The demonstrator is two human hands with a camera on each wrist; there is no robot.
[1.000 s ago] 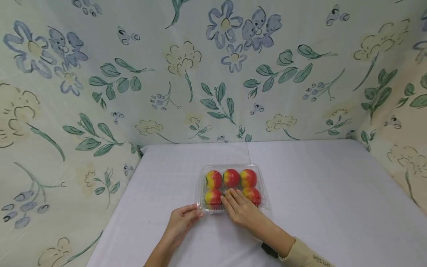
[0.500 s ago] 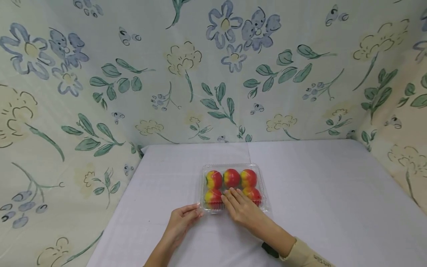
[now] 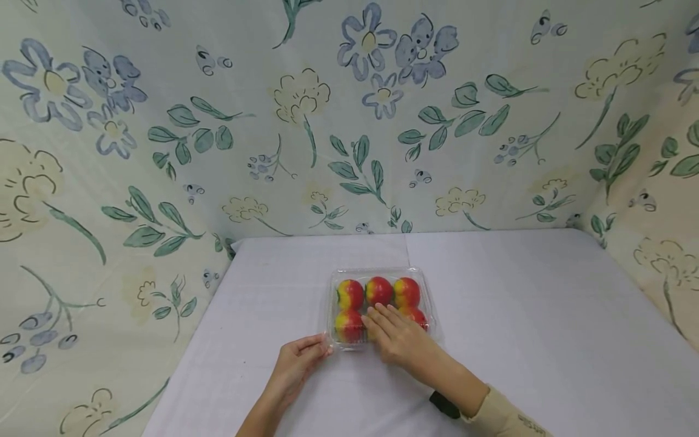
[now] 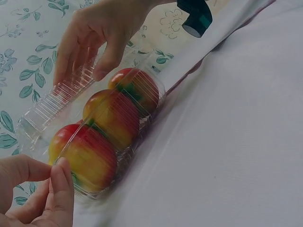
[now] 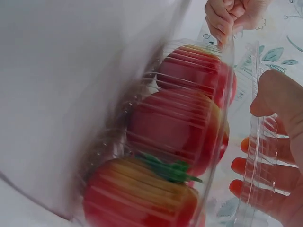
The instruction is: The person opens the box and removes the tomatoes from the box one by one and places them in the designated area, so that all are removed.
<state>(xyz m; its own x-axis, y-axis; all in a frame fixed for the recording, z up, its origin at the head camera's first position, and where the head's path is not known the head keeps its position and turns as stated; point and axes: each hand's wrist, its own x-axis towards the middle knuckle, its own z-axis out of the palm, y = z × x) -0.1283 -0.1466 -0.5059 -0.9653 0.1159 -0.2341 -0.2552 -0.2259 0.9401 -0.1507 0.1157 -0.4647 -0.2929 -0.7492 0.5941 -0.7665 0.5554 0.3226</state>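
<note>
A clear plastic clamshell box (image 3: 334, 303) lies on the white cloth, holding two rows of round red-and-yellow fruits (image 3: 349, 326) with green leaf tufts. My left hand (image 3: 297, 364) pinches the box's near left corner between thumb and fingertips. My right hand (image 3: 401, 340) lies over the front of the clear lid (image 5: 258, 156). In the right wrist view, its thumb and fingers stand on either side of the lid's edge strip, which is apart from the box's rim. One front fruit is mostly hidden under this hand in the head view.
A white cloth (image 3: 519, 315) covers the table, with floral fabric (image 3: 306, 152) hanging behind and at both sides. A dark wrist device (image 3: 445, 405) sits by the right forearm, beside a beige sleeve (image 3: 502, 416).
The right hand has shifted slightly upward in the head view, and the ribbed front edge of the lid shows less. The left hand and the box have stayed put.
</note>
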